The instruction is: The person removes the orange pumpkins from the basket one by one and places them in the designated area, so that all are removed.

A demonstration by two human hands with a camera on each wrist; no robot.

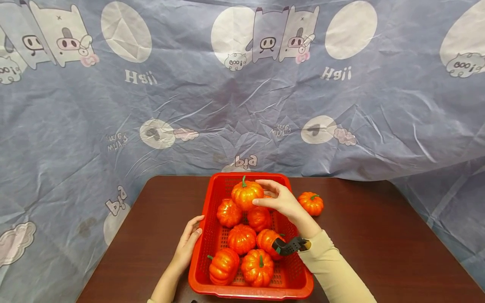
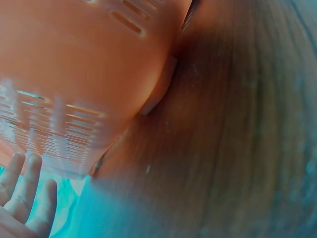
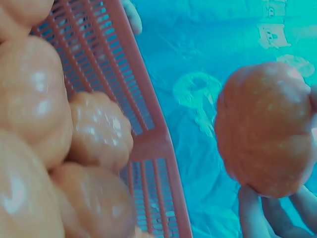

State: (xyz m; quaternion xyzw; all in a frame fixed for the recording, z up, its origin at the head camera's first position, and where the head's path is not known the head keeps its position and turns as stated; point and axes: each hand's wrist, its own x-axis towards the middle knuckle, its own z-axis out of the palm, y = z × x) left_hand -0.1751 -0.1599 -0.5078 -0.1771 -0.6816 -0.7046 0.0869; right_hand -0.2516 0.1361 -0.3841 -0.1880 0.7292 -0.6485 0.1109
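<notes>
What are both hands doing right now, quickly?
Left hand: open, fingers at the side of the red basket.
Right hand: closed on an orange pumpkin, held above the basket.

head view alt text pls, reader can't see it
A right hand holds an orange pumpkin over a red basket of pumpkins; the left hand is at its left side. One more pumpkin sits right of the basket on the table.
</notes>
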